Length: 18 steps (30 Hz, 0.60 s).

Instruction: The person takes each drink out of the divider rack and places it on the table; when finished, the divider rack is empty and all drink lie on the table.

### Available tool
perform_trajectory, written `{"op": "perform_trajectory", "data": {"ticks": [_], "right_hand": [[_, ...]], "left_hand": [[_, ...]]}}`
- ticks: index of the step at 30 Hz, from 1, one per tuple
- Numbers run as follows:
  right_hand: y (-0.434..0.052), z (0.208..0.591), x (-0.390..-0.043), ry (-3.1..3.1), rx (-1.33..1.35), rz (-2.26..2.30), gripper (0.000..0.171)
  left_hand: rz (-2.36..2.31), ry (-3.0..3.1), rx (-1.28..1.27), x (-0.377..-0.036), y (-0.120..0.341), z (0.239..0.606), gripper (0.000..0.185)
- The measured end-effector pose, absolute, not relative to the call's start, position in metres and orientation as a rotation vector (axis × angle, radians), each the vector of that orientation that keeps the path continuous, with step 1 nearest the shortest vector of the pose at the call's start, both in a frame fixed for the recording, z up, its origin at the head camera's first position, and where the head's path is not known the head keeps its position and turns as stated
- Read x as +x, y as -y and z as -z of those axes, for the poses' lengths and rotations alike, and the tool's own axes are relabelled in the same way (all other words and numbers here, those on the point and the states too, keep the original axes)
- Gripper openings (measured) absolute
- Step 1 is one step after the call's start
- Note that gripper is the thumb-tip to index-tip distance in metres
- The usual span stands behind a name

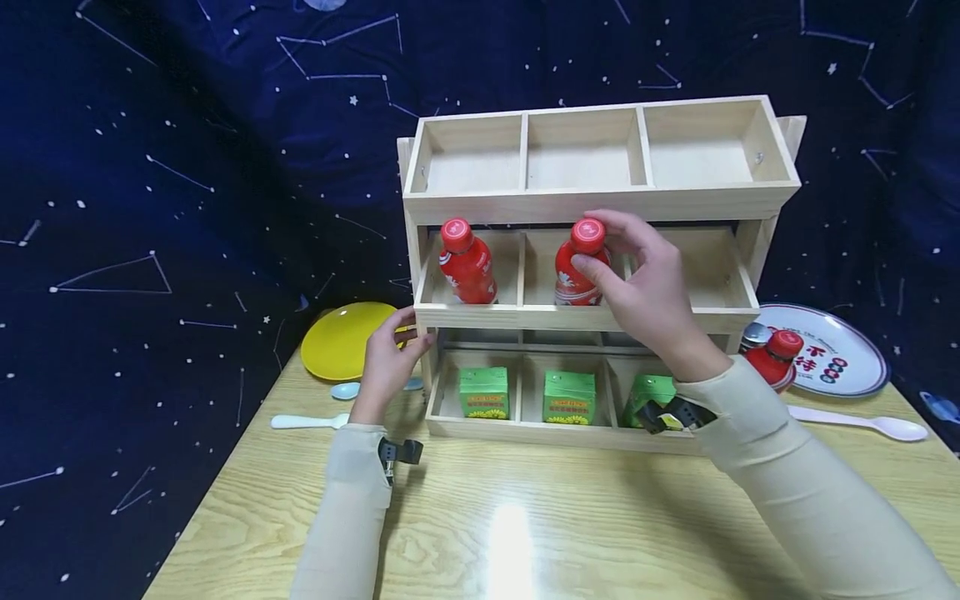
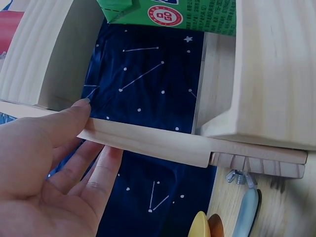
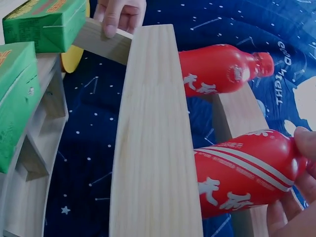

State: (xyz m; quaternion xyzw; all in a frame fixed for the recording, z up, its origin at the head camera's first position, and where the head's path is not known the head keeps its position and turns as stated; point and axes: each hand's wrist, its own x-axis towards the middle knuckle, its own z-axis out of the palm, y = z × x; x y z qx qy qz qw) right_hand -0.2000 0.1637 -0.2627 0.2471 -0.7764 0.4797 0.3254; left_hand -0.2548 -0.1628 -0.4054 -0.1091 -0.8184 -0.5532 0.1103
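A three-tier wooden rack (image 1: 600, 198) stands on the table. In its middle tier my right hand (image 1: 596, 246) pinches the red cap and neck of a red bottle (image 1: 573, 283) in the centre compartment; the front rail hides the bottle's base. The right wrist view shows the same bottle (image 3: 242, 177) with my fingers (image 3: 303, 143) at its top. A second red bottle (image 1: 467, 265) stands in the left compartment. My left hand (image 1: 401, 333) grips the rack's left upright, thumb on the wooden bar (image 2: 148, 140). Three green cartons (image 1: 483, 392) fill the bottom tier.
The top tier's three compartments hold nothing. A yellow plate (image 1: 341, 337), a blue spoon (image 1: 347, 390) and a white spoon (image 1: 303, 422) lie left of the rack. At the right are a patterned plate (image 1: 843, 350), another red bottle (image 1: 776, 354) and a white spoon (image 1: 862, 423).
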Motion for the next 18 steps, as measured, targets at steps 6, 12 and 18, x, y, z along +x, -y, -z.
{"op": "perform_trajectory", "data": {"ticks": [6, 12, 18], "right_hand": [[-0.169, 0.265, -0.200, 1.900, 0.622, -1.325, 0.050], [-0.178, 0.254, -0.189, 1.811, 0.696, -1.303, 0.049], [-0.183, 0.234, -0.169, 1.683, 0.694, -1.390, 0.047]], "left_hand": [[1.586, 2.409, -0.294, -0.254, 0.166, 0.404, 0.049], [1.595, 2.418, -0.328, -0.256, 0.161, 0.407, 0.049], [1.619, 2.391, -0.332, -0.257, 0.160, 0.407, 0.049]]}}
